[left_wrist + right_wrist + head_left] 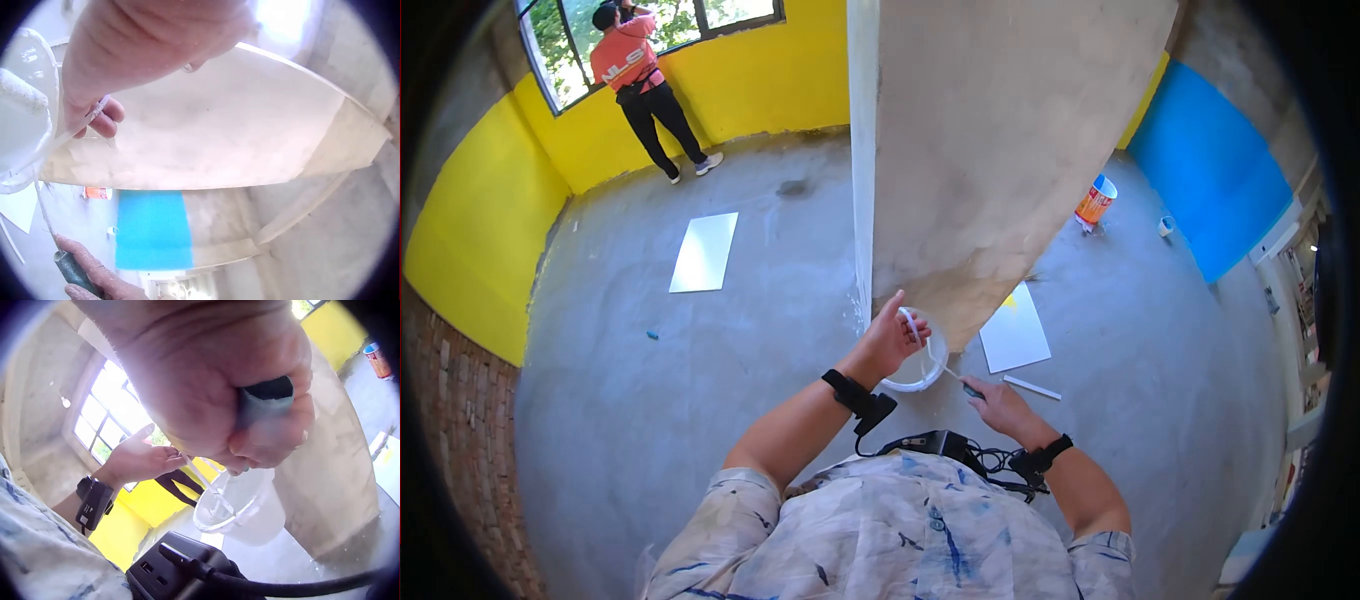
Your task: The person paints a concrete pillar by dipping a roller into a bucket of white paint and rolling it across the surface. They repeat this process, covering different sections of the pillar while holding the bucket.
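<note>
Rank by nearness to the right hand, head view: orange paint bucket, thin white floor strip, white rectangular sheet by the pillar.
1. Thin white floor strip, just right of the right hand.
2. White rectangular sheet, ahead.
3. Orange paint bucket, far right.

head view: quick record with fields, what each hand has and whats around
held left: the left hand grips a white bucket at its top
held right: the right hand grips a green-handled tool, its thin shaft reaching into the bucket
in front: bare concrete column
floor: left white panel; right white panel beside the column; orange paint can near the blue wall
background: a person standing at the window
</note>
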